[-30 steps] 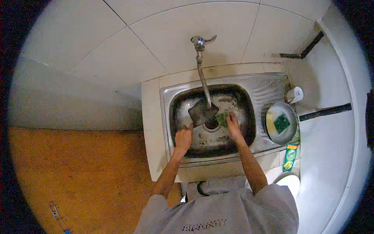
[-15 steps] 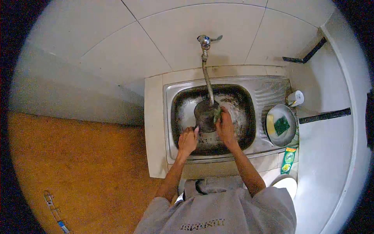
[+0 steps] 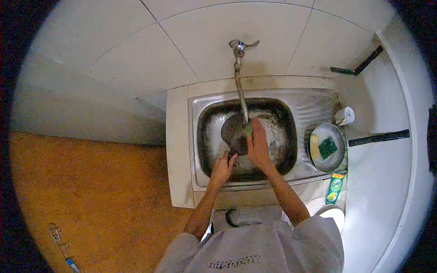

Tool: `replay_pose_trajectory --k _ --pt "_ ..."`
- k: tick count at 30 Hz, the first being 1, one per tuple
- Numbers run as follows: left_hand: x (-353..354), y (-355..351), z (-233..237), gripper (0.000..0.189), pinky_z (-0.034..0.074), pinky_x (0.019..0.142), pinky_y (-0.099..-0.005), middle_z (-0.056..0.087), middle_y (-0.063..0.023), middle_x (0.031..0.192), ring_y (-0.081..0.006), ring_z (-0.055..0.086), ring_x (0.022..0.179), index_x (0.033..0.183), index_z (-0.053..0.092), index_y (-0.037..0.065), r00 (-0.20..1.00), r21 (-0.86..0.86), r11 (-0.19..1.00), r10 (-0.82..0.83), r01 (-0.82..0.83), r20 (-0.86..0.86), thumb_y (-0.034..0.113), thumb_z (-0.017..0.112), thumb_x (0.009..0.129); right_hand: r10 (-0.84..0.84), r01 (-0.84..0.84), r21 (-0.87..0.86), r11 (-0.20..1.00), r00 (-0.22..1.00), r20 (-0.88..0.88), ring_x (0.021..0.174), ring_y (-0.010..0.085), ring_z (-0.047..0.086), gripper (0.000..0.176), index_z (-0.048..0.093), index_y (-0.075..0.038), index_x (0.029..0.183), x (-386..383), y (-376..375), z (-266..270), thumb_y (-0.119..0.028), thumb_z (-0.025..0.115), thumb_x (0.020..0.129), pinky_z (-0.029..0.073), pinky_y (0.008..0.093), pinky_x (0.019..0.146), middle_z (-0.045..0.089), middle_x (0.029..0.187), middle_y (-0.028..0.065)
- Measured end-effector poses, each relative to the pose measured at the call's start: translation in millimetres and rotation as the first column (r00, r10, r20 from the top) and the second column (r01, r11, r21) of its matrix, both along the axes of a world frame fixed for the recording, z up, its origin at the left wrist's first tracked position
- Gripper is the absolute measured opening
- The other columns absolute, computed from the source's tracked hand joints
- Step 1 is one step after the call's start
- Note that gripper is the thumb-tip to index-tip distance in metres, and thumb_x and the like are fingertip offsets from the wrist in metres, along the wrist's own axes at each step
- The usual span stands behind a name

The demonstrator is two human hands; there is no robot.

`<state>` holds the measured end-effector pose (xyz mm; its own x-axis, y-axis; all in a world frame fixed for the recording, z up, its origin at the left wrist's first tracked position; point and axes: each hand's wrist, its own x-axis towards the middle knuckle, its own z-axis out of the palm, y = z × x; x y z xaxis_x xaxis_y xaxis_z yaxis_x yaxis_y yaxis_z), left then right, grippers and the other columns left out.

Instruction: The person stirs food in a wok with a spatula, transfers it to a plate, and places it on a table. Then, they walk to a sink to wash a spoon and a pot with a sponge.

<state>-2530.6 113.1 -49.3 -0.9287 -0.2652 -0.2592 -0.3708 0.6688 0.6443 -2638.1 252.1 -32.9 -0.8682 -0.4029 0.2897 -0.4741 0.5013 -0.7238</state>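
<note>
A small dark frying pan [image 3: 231, 132] is tilted inside the steel sink, right under the tap spout. My left hand [image 3: 221, 169] is closed around its short black handle at the lower edge. Against the right part of the pan, my right hand [image 3: 259, 148] presses a green scrub pad [image 3: 247, 130], its fingers stretched upward over it. Most of the pad is hidden by those fingers. The curved metal tap [image 3: 241, 88] ends just above the pan; whether water runs is hard to tell.
The sink [image 3: 195, 150] has a ribbed drainboard [image 3: 314, 107] at its right. On it sit a grey dish [image 3: 332, 164] holding a yellow sponge [image 3: 315, 148] and a green scouring pad [image 3: 327, 148], and a white mug [image 3: 347, 115]. A green packet [image 3: 334, 188] lies by the wall.
The pan has shifted slightly left and turned, so its handle shows in my left hand. My right hand has moved up and left across the pan, its fingers straighter.
</note>
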Motion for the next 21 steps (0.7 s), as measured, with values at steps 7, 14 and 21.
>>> replay_pose_trajectory --k 7,14,21 --pt "7 -13 -18 0.056 0.045 0.066 -0.0512 0.058 -0.0294 0.075 -0.0463 0.057 0.073 0.116 0.049 -0.003 0.999 -0.186 0.982 -0.047 0.043 -0.018 0.046 0.042 0.09 -0.087 0.087 -0.011 0.996 0.99 -0.111 0.13 0.0364 0.026 0.051 0.024 0.002 0.137 34 -24 18 -0.021 0.035 0.093 0.017 0.0408 0.109 0.027 0.141 0.0216" --pt "11 -25 -19 0.051 0.046 0.051 -0.0477 0.057 -0.0233 0.059 -0.0395 0.059 0.056 0.115 0.049 0.006 0.981 -0.411 0.907 -0.154 0.092 -0.12 0.048 0.049 0.086 -0.065 0.174 -0.196 0.965 0.884 0.464 0.129 0.0337 0.03 0.053 0.032 0.0 0.134 -21 -3 -30 -0.036 0.026 0.096 0.019 0.0385 0.108 0.034 0.137 0.0222" --pt "17 -38 -10 0.052 0.045 0.043 -0.0433 0.056 -0.0159 0.051 -0.0333 0.058 0.046 0.111 0.055 0.011 0.948 -0.548 0.784 -0.314 0.292 0.057 0.054 0.047 0.084 0.229 0.029 -0.444 0.896 0.826 0.515 0.113 0.0299 0.048 0.047 0.045 -0.003 0.126 -37 26 -36 -0.035 0.034 0.094 0.031 0.0338 0.1 0.052 0.121 0.0173"
